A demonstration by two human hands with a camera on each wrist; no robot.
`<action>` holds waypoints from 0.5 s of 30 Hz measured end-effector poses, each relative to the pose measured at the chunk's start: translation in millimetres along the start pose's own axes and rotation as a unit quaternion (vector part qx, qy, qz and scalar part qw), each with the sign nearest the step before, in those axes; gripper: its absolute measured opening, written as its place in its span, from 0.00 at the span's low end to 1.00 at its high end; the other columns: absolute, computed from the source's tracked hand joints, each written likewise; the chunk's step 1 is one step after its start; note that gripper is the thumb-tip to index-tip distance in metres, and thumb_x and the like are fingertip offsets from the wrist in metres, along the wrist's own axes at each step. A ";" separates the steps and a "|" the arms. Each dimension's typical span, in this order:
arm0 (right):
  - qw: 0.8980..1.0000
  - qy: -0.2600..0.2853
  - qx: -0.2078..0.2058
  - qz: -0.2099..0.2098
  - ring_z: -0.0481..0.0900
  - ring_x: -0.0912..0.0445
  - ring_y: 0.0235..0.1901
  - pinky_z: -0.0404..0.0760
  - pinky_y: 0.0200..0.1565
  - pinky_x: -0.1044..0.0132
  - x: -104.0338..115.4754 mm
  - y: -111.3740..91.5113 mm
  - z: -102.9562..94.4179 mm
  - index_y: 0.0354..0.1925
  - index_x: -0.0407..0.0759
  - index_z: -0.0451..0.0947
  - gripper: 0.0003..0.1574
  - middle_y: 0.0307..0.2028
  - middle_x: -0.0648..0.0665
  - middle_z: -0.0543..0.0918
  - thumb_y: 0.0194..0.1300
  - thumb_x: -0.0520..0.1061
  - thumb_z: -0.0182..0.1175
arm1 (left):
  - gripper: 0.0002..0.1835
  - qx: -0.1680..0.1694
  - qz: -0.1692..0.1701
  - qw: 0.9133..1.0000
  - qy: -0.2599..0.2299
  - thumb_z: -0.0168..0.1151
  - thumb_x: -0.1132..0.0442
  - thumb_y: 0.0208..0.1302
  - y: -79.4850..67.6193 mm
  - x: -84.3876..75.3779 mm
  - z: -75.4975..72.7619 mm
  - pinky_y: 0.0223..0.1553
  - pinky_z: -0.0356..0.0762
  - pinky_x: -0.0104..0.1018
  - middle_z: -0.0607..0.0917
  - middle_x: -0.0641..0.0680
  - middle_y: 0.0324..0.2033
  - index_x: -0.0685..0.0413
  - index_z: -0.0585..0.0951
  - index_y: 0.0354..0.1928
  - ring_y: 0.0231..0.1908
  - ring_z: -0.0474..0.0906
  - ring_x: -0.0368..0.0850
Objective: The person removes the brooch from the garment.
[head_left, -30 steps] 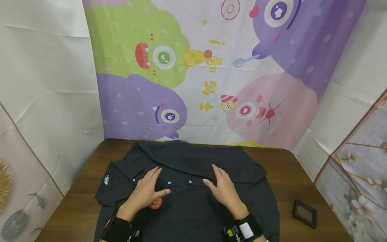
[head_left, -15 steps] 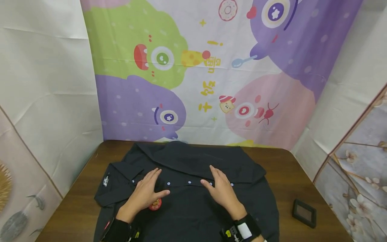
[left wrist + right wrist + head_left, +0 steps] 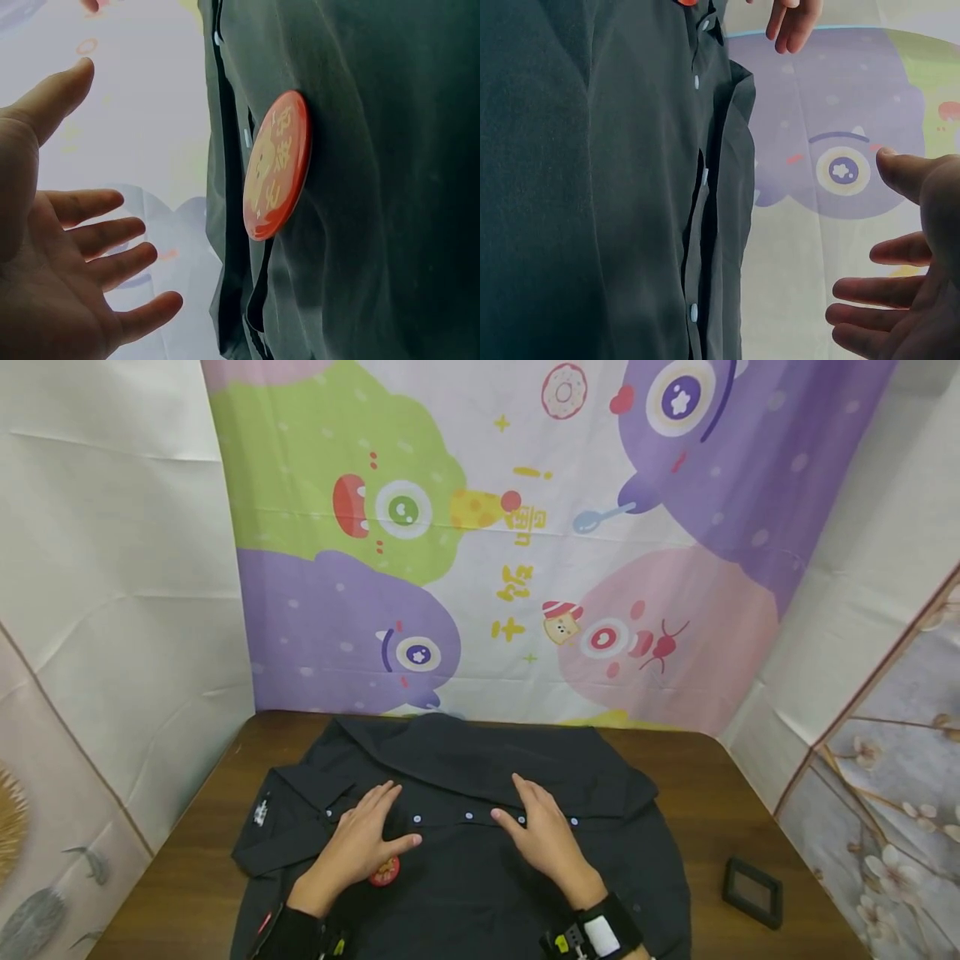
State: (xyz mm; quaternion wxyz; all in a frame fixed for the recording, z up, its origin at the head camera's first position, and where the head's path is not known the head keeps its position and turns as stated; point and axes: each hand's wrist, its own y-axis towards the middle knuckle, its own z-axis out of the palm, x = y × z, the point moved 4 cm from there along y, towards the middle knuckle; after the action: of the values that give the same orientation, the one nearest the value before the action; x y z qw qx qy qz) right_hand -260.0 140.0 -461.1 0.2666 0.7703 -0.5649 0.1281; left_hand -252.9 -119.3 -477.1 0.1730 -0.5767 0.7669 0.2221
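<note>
A dark buttoned shirt (image 3: pixel 465 885) lies spread over the table, its upper part folded over and a row of pale buttons (image 3: pixel 469 816) across it. My left hand (image 3: pixel 356 843) hovers above its left part, fingers spread and holding nothing. Beside that thumb a round red badge (image 3: pixel 385 871) with yellow markings sits on the cloth; the left wrist view shows its face (image 3: pixel 277 165) fully. My right hand (image 3: pixel 547 835) is held over the shirt's right part, fingers extended, with nothing in it. Both wrist views show a gap between hand and cloth.
The brown wooden table (image 3: pixel 187 852) shows around the shirt. A small black frame (image 3: pixel 753 893) lies on its right side. Behind the table hangs a cartoon-printed cloth (image 3: pixel 517 685), with pale panels (image 3: pixel 127 610) at the sides.
The right hand has shifted slightly left. The left hand stays almost in place. The view tilts a little; the shirt, badge and black frame have not moved on the table.
</note>
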 end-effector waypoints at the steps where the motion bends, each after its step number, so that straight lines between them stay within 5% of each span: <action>1: 1.000 -0.002 0.001 -0.002 0.65 0.41 0.61 0.68 0.59 0.42 0.3 0.0 0.4 0.67 0.41 0.59 0.43 0.62 0.35 0.69 0.63 0.63 0.54 | 0.48 0.001 0.000 1.000 0.000 0.59 0.32 0.51 0.0 -0.1 0.0 0.56 0.59 0.70 0.63 0.63 0.67 0.57 0.62 0.67 0.66 0.55 0.61; 15: 1.000 0.003 0.006 -0.021 0.66 0.41 0.61 0.69 0.58 0.41 6.7 0.6 4.4 0.67 0.41 0.59 0.43 0.61 0.34 0.70 0.63 0.64 0.53 | 0.48 0.007 -0.006 1.000 -0.001 0.60 0.33 0.51 -2.2 0.4 0.1 0.57 0.58 0.70 0.63 0.64 0.67 0.57 0.62 0.67 0.67 0.54 0.62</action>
State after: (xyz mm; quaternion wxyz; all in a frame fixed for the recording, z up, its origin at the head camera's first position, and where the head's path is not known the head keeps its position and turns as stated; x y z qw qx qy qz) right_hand -258.8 132.1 -461.2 0.2664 0.7832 -0.5471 0.1282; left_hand -250.9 -120.0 -477.7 0.1790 -0.5796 0.7649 0.2165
